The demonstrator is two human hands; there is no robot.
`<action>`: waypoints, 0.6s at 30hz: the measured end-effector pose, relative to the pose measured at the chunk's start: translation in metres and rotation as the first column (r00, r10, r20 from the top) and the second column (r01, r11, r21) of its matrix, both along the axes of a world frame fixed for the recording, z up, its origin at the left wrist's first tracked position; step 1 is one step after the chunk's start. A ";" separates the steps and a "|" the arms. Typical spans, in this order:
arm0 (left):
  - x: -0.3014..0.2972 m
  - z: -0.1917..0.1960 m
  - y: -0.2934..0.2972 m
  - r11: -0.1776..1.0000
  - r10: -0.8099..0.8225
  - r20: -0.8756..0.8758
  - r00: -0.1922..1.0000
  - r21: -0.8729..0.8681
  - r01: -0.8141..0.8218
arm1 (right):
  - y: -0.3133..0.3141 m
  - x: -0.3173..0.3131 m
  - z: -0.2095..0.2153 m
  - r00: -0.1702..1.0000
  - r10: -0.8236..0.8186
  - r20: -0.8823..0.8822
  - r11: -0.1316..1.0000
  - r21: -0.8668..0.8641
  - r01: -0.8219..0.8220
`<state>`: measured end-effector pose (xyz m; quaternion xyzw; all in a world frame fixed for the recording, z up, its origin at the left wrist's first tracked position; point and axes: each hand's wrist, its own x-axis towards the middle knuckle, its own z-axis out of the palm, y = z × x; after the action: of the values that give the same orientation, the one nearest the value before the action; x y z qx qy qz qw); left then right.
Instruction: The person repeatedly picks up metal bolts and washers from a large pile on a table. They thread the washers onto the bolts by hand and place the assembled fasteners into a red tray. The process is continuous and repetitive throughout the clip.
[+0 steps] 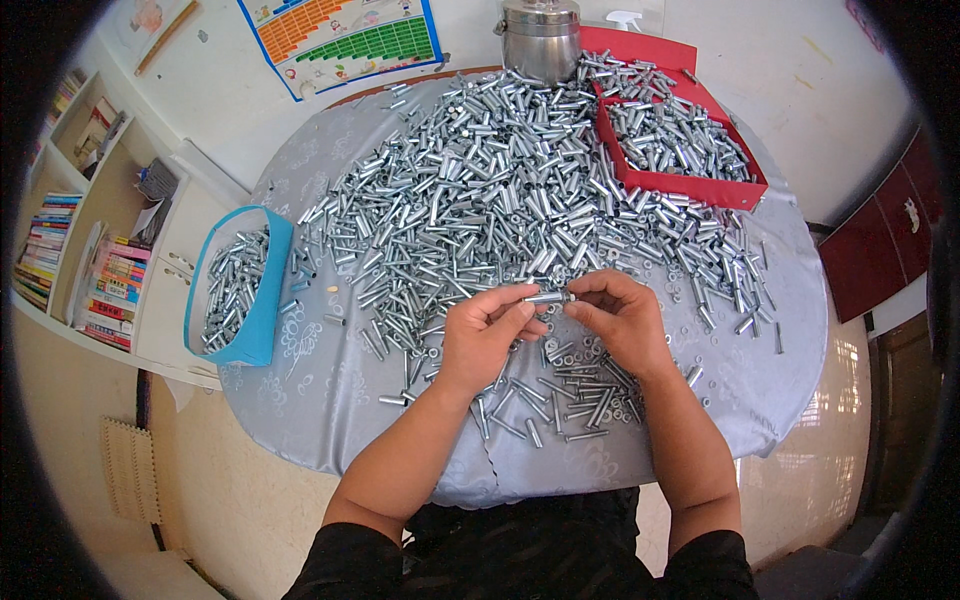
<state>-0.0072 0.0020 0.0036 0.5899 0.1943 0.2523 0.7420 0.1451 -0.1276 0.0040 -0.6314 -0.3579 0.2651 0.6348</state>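
A silver sleeve anchor lies level between my hands above the near part of the metal heap. My left hand is closed around its left end, thumb and fingers pinching it. At the other end, the thumb and fingertips of my right hand are pinched together on the anchor's tip. Whether a small nut or washer sits between those fingertips is too small to tell. Beneath and between my forearms lie loose bolts, with small washers and nuts scattered among them.
A large heap of metal sleeves covers the middle of the round, cloth-covered table. At the left stands a blue box of metal parts; a filled red box is at the back right. Behind the heap is a steel pot.
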 end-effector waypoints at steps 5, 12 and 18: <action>-0.001 0.003 0.000 1.000 -0.012 -0.002 1.000 -0.006 0.012 | -0.002 -0.001 0.008 1.000 0.027 0.016 0.999 -0.033 -0.027; -0.002 0.004 -0.001 0.997 -0.073 0.005 0.997 0.023 0.073 | -0.006 0.005 0.009 0.991 0.090 0.097 0.984 -0.165 -0.073; -0.002 0.005 -0.002 0.997 -0.070 0.016 0.997 -0.019 0.071 | -0.005 0.000 0.012 1.000 0.022 0.015 0.995 -0.097 -0.020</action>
<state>-0.0088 0.0001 0.0082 0.5871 0.1701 0.2286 0.7577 0.1449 -0.1327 0.0164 -0.6597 -0.3563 0.2838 0.5977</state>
